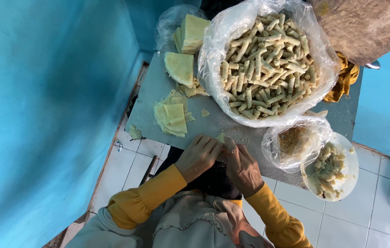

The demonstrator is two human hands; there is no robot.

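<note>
The left hand [198, 156] and right hand [242, 166] are pressing together, pinching a small pale wrapper piece [221, 137] at the near edge of the grey board [158, 87]. Its tip is pointing away from the person. Beyond it, a big bag of rolls [264, 59] is sitting on the board. Blue walls [43, 115] are standing around the white tiled floor [369, 216].

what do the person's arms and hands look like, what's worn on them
Both hands are bare: the left hand and the right hand carry no gloves, and no rings or watch can be made out. Each arm wears a mustard-yellow long sleeve, gathered into a ruffled cuff at the wrist. A pale grey-beige garment hangs over the upper arms.
</note>
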